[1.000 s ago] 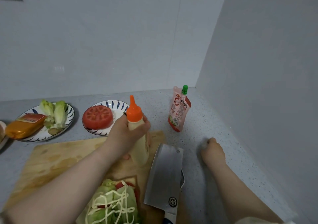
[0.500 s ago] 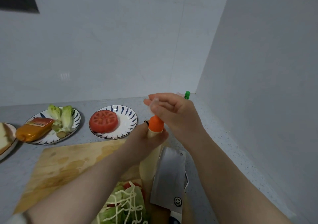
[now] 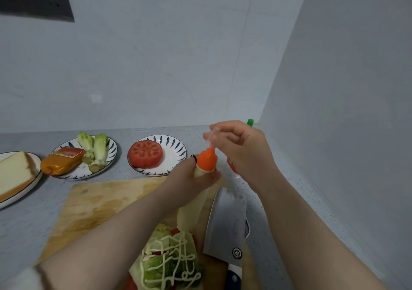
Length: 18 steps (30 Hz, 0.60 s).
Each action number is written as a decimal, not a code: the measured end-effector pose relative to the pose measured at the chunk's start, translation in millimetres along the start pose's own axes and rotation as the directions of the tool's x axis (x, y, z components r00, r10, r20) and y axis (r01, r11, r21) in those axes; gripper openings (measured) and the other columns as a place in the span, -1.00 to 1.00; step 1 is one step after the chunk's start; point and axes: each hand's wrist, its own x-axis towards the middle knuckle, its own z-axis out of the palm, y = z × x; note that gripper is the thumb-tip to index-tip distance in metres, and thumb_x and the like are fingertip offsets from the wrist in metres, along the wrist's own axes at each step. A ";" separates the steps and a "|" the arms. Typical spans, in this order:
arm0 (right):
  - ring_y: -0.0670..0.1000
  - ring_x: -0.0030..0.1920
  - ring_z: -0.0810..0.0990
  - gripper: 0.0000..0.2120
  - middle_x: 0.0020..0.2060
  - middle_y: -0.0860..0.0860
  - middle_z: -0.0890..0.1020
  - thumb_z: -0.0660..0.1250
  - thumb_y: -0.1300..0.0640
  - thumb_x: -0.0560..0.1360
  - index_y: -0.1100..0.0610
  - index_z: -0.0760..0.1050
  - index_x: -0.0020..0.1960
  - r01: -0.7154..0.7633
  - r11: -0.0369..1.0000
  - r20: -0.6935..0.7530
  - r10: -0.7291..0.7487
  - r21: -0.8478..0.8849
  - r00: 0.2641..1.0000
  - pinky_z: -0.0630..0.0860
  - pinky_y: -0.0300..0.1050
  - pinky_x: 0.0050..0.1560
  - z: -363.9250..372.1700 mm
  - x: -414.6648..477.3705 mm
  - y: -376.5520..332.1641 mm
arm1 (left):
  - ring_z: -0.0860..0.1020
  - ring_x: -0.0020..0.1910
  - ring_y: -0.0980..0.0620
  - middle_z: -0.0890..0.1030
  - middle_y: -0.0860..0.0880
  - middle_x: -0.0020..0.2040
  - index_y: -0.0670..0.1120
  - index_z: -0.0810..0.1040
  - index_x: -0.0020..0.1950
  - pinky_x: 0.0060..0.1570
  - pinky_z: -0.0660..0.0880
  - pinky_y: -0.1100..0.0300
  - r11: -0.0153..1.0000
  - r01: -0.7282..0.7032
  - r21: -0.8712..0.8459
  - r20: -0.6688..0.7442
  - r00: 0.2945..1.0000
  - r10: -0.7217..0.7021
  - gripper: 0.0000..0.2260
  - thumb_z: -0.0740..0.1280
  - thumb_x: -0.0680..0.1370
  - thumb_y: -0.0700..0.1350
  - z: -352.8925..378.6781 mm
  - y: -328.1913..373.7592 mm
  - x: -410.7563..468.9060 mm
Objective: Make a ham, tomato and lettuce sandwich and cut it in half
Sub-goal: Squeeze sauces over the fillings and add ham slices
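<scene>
Left grip (image 3: 191, 176) clenched round bottle (image 3: 191, 209) neck, holding it upright, steady for capping. Right grip (image 3: 243, 147) pinches clear cap (image 3: 213, 137) at nozzle (image 3: 207, 161) tip. Open sandwich (image 3: 171, 260) on board (image 3: 100, 200); cleaver (image 3: 227, 222) beside, ready for halving.

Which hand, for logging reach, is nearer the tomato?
Left. The left hand, gripping the sauce bottle, is just right of the tomato; the right hand, pinching the clear cap, is farther right.

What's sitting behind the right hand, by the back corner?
A green cap sticks up above the right hand, which pinches a clear cap, and a bit of red packaging shows below it. The rest of that container is covered by the hand.
</scene>
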 end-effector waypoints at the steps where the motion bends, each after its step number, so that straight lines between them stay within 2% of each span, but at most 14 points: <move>1: -0.07 -0.03 0.64 -0.84 -0.24 -0.04 0.66 0.34 0.21 0.45 -0.06 0.50 -0.17 -0.008 0.999 0.028 0.010 -0.041 1.000 0.54 -0.17 0.05 2.3 -0.9 1.1 | 0.48 -0.39 0.25 0.54 0.06 -0.31 -0.07 0.49 -0.19 -0.36 0.40 0.40 1.000 0.002 0.000 -0.011 1.000 -0.002 -0.90 0.33 0.47 -0.06 -1.6 0.1 0.0; 2: -0.05 -0.01 0.63 -0.85 -0.22 0.00 0.67 0.34 0.22 0.45 -0.04 0.50 -0.13 -0.001 0.998 0.040 0.004 -0.069 0.999 0.52 -0.17 0.09 4.0 -1.6 3.0 | 0.50 -0.38 0.25 0.55 0.05 -0.31 -0.10 0.50 -0.16 -0.36 0.41 0.40 1.000 0.002 -0.007 -0.020 1.000 -0.002 -0.89 0.33 0.47 -0.07 -3.4 -0.1 0.3; 3: -0.04 -0.01 0.62 -0.86 -0.22 0.02 0.67 0.33 0.22 0.45 -0.01 0.51 -0.09 0.012 0.996 0.050 -0.007 -0.091 0.999 0.48 -0.28 0.10 5.2 -1.5 3.9 | 0.50 -0.41 0.27 0.55 0.05 -0.32 -0.12 0.50 -0.15 -0.39 0.40 0.44 1.000 0.000 -0.019 -0.024 1.000 -0.001 -0.89 0.33 0.47 -0.08 -5.1 0.5 0.4; 4: -0.04 -0.03 0.62 -0.86 -0.25 0.01 0.66 0.33 0.23 0.46 0.02 0.52 -0.04 0.024 0.992 0.062 -0.016 -0.121 0.998 0.39 -0.47 0.06 6.4 -1.3 4.4 | 0.50 -0.44 0.31 0.55 0.06 -0.35 -0.11 0.50 -0.17 -0.44 0.38 0.50 1.000 -0.003 -0.028 -0.025 1.000 0.002 -0.90 0.33 0.47 -0.10 -6.9 0.5 -0.4; 5: -0.05 -0.05 0.62 -0.84 -0.29 -0.03 0.64 0.33 0.22 0.46 0.06 0.53 0.02 0.036 0.985 0.069 -0.024 -0.169 0.997 0.27 -0.65 -0.03 6.8 -0.6 4.5 | 0.49 -0.48 0.34 0.54 0.08 -0.38 -0.10 0.49 -0.20 -0.49 0.36 0.53 0.999 -0.005 -0.032 -0.020 1.000 0.004 -0.91 0.33 0.47 -0.11 -8.3 1.6 -0.6; 7: -0.08 -0.18 0.58 -0.80 -0.34 -0.08 0.58 0.36 0.19 0.44 0.09 0.54 0.06 0.082 0.949 0.076 -0.062 -0.304 0.995 0.13 -0.77 -0.16 7.0 1.4 3.1 | 0.49 -0.51 0.36 0.52 0.10 -0.45 -0.05 0.44 -0.26 -0.52 0.34 0.55 0.999 -0.007 -0.031 -0.010 1.000 0.007 -0.87 0.33 0.48 -0.14 -11.6 2.1 -1.1; 8: -0.10 -0.25 0.53 -0.84 -0.35 -0.09 0.55 0.38 0.16 0.42 0.09 0.55 0.00 0.106 0.919 0.078 -0.083 -0.380 0.994 0.16 -0.72 -0.16 7.3 2.4 2.3 | 0.48 -0.51 0.37 0.52 0.11 -0.50 -0.02 0.42 -0.28 -0.52 0.33 0.55 1.000 -0.011 -0.016 -0.004 1.000 0.011 -0.84 0.34 0.48 -0.15 -13.5 2.0 -1.3; 9: -0.11 -0.30 0.48 -0.91 -0.37 -0.09 0.52 0.39 0.11 0.41 0.06 0.53 -0.10 0.129 0.875 0.086 -0.100 -0.466 0.991 0.23 -0.59 -0.17 7.4 4.0 0.7 | 0.47 -0.51 0.38 0.52 0.13 -0.53 0.00 0.40 -0.29 -0.51 0.33 0.55 1.000 -0.016 0.005 0.002 1.000 0.016 -0.82 0.34 0.47 -0.15 -15.3 2.3 -1.1; 11: -0.17 -0.36 0.35 -0.75 -0.44 -0.13 0.41 0.37 -0.04 0.40 0.01 0.34 -0.31 0.140 0.746 0.104 -0.095 -0.651 0.990 0.24 -0.29 -0.30 9.7 8.0 -1.1 | 0.45 -0.51 0.40 0.49 0.11 -0.51 0.03 0.38 -0.31 -0.47 0.32 0.56 0.998 -0.026 0.051 0.008 1.000 0.025 -0.79 0.35 0.46 -0.14 -18.4 1.3 -1.4; 13: -0.16 -0.41 0.27 -0.57 -0.48 -0.12 0.33 0.30 -0.21 0.39 0.02 0.20 -0.41 0.098 0.575 0.098 -0.031 -0.812 0.995 0.17 -0.23 -0.42 14.0 14.3 -4.9 | 0.43 -0.50 0.39 0.45 0.11 -0.45 0.03 0.38 -0.32 -0.44 0.32 0.55 0.994 -0.037 0.100 0.023 0.999 0.035 -0.79 0.36 0.46 -0.12 -19.6 -0.7 -2.2; 15: -0.12 -0.40 0.30 -0.50 -0.48 -0.08 0.34 0.19 -0.35 0.36 0.05 0.20 -0.43 0.058 0.438 0.077 0.026 -0.897 0.997 0.14 -0.23 -0.45 15.9 19.0 -6.6 | 0.43 -0.49 0.39 0.44 0.11 -0.44 0.03 0.37 -0.33 -0.42 0.32 0.54 0.991 -0.046 0.125 0.036 0.998 0.042 -0.78 0.35 0.46 -0.12 -19.9 -3.1 -2.1; 16: -0.11 -0.37 0.33 -0.50 -0.46 -0.08 0.35 0.15 -0.37 0.36 0.05 0.23 -0.42 0.051 0.450 0.083 0.051 -0.892 0.995 0.14 -0.23 -0.45 15.9 19.5 -5.4 | 0.43 -0.48 0.38 0.44 0.10 -0.44 0.03 0.37 -0.33 -0.42 0.33 0.53 0.991 -0.048 0.124 0.037 0.998 0.043 -0.78 0.35 0.46 -0.11 -21.0 -4.5 -1.7; 18: -0.16 -0.32 0.35 -0.62 -0.39 -0.16 0.37 0.15 -0.28 0.41 0.03 0.35 -0.27 0.056 0.631 0.157 0.104 -0.773 0.982 0.21 -0.25 -0.41 12.4 17.1 -1.5 | 0.44 -0.46 0.34 0.45 0.11 -0.42 0.06 0.36 -0.32 -0.40 0.33 0.49 0.989 -0.058 0.133 0.031 0.998 0.054 -0.79 0.35 0.46 -0.10 -24.0 -6.2 0.3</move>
